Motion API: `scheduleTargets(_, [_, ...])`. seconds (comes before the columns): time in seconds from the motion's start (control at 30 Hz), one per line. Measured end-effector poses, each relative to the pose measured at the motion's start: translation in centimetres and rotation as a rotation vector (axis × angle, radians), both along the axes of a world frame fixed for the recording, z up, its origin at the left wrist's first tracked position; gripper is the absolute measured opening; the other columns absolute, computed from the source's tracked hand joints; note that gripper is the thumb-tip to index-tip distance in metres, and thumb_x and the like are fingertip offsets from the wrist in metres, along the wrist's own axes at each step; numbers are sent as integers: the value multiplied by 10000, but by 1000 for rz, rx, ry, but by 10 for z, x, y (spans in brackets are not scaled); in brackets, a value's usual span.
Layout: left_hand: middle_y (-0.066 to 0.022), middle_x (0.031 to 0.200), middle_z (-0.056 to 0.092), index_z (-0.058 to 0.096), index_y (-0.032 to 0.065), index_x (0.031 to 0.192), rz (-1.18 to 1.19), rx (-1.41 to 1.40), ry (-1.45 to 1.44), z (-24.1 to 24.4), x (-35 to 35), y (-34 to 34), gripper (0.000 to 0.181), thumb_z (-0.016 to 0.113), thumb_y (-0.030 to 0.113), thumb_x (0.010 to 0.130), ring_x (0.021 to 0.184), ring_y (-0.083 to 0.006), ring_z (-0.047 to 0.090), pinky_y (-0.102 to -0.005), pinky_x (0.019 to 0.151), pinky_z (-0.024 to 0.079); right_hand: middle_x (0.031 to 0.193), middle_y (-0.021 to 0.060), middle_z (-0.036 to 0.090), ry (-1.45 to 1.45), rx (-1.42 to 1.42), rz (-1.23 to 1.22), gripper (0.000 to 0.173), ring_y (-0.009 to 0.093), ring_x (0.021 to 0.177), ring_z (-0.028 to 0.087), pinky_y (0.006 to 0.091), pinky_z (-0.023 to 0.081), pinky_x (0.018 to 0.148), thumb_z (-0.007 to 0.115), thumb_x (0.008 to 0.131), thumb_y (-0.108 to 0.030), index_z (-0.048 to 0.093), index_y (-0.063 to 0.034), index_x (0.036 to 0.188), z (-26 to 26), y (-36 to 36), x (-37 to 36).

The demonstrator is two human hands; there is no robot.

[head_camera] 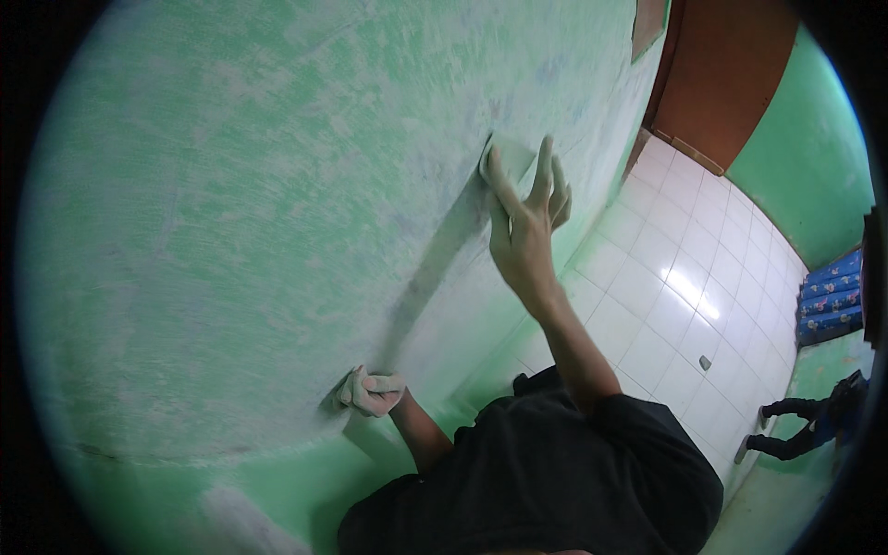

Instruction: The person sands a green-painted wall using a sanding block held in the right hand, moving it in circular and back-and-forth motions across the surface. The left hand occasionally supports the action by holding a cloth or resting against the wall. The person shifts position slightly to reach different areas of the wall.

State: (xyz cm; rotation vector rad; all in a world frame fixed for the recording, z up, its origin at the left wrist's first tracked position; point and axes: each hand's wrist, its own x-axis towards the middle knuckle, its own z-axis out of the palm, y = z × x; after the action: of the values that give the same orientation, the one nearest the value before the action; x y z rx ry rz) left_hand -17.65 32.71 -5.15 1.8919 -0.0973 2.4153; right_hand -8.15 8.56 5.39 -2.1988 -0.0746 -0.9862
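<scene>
A green wall (277,229) with whitish, scuffed patches fills the left and middle of the head view. Against it, my right hand (528,198) presses a thin, pale sheet (517,158), possibly sandpaper, with the thumb side at its left edge and other fingers spread beyond it. Lower left, my left hand (371,393) is curled up with its knuckles at the wall; no object shows in it, though its far side is hidden. Pale dust coats both hands. A long shadow runs down the wall from the right hand.
White floor tiles (649,270) lie to the right, with a small grey piece (705,363) on them. Beyond are a brown door (721,83), a blue patterned curtain (830,298) and another green wall (805,159). At the far right stands another person (798,427), partly visible.
</scene>
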Motion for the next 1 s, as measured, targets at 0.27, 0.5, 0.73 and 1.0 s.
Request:
scheduleTargets(0.27, [-82,698,601,582,3,807,4,-21,22,4,2,-7,291,464,183,1003,617,-216,528,-346,662,387,1605,242,54,-51,39,-11,488,460,1443,94,584,34,1138,586,924,-82,561,-265,1376,4,-2,7])
scheduleTargets(0.5, [-88,683,599,580,3,787,-32,-7,2,0,2,-2,299,473,185,998,603,-219,522,-346,654,393,1607,239,53,-66,28,-68,489,460,1436,105,574,38,1140,594,923,-98,554,-259,1383,-2,0,7])
scheduleTargets(0.73, [-107,681,597,579,-10,790,-36,-32,-1,-8,1,0,286,466,160,991,600,-227,518,-347,647,400,1609,237,57,-25,29,-19,490,461,1434,109,562,41,1143,606,916,-103,560,-261,1378,-13,6,-1])
scheduleTargets(1.0, [-102,679,592,579,-19,816,-4,6,10,-7,2,0,282,460,160,998,589,-227,514,-341,629,400,1617,209,66,-19,35,-2,524,461,1442,86,585,33,1137,615,882,-70,573,-266,1366,-10,2,4])
